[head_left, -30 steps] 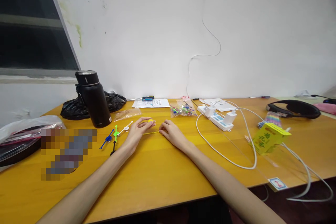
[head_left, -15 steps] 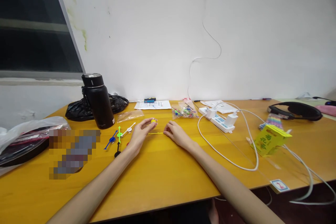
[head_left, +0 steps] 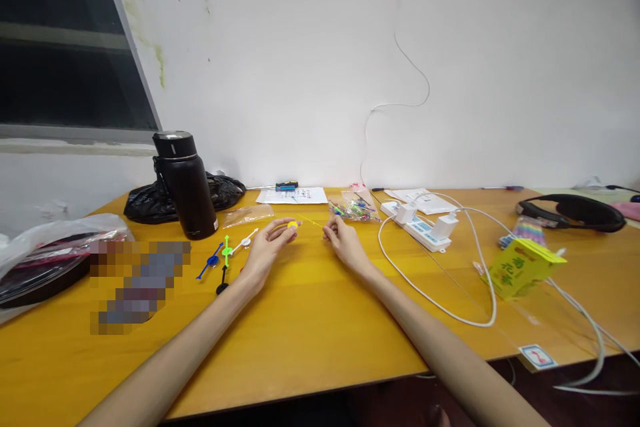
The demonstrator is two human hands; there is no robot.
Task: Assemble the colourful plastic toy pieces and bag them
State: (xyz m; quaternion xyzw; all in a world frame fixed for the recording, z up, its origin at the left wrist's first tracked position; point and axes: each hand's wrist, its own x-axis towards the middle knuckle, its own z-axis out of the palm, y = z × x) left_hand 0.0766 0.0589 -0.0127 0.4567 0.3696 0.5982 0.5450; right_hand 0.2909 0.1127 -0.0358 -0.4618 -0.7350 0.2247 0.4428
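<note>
My left hand (head_left: 265,247) pinches a small yellow round piece (head_left: 292,225) between thumb and fingers, a little above the orange table (head_left: 310,327). My right hand (head_left: 345,240) is closed in a pinch on a thin yellow stick (head_left: 311,221), lifted off the table and pointing toward the yellow piece. Just left of my left hand lie a white pointer (head_left: 243,241), a green pointer (head_left: 227,250), a blue pointer (head_left: 210,261) and a black pointer (head_left: 222,283).
A black flask (head_left: 186,185) and a black bag (head_left: 150,203) stand at the back left. A clear bag of coloured pieces (head_left: 354,207), papers (head_left: 293,195), a white power strip (head_left: 420,221) with cables, a yellow carton (head_left: 523,267) and a black headset (head_left: 573,211) fill the right.
My right hand has picked the thin yellow stick up off the table and raised it toward the yellow piece in my left hand. Both hands moved slightly farther from me.
</note>
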